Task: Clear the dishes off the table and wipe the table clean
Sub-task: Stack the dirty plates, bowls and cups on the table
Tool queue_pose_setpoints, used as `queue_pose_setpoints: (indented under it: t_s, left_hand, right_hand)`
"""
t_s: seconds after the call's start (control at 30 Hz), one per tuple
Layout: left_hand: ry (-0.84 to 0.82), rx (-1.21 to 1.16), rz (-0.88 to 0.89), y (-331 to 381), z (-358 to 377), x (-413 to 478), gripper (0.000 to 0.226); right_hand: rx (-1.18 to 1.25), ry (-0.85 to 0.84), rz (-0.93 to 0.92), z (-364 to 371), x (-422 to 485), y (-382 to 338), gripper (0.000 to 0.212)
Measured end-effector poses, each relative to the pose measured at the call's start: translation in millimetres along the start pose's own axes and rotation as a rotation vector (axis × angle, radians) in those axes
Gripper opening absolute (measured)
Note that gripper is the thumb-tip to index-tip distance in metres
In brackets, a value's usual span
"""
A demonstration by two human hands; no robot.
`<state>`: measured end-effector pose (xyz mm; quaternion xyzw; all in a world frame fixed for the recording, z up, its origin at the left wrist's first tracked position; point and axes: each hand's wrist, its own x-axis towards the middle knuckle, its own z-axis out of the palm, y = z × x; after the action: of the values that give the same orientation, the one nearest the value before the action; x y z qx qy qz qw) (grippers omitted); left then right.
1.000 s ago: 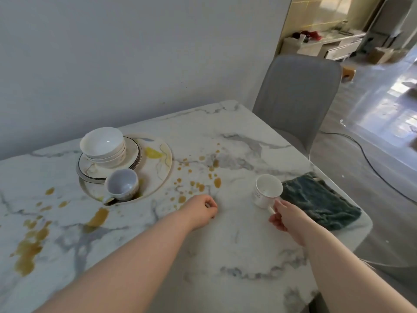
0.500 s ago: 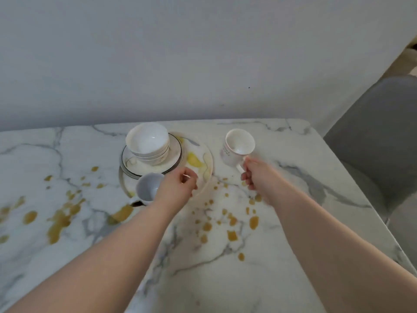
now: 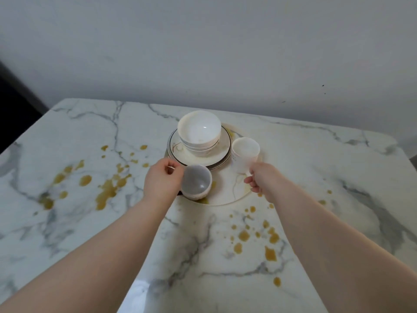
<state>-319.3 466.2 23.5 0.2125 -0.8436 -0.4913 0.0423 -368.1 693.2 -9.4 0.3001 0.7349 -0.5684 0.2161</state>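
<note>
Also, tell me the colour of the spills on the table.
Spills: yellow-brown, clearest in the head view.

The bench (image 3: pixel 90 136) is white marble veined in grey, splashed with amber-brown spots (image 3: pixel 106 195). The stacked bowls (image 3: pixel 198 129) and tall cup (image 3: pixel 244 154) are white; the plate (image 3: pixel 222 146) is cream with a thin dark rim line.

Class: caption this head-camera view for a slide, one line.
Right hand holds a white cup beside the stacked bowls; left hand at the grey cup; spills dot the table.

Two cups (image 3: pixel 196 182), three stacked bowls (image 3: pixel 199 129), two rimmed plates (image 3: pixel 222 150), one large plate (image 3: pixel 228 188).
</note>
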Motion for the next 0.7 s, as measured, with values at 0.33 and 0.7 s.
queue_pose_setpoints:
  t_s: [0.33, 0.7]
  left_hand:
    - [0.069, 0.119, -0.320, -31, -4, 16, 0.016]
    - [-0.239, 0.136, -0.340, -51, -10, 64, 0.020]
  right_hand:
    - [-0.121, -0.005, 0.029, 0, -18, 9, 0.035]
    - [-0.623, 0.193, -0.294, -33, 63, -6, 0.042]
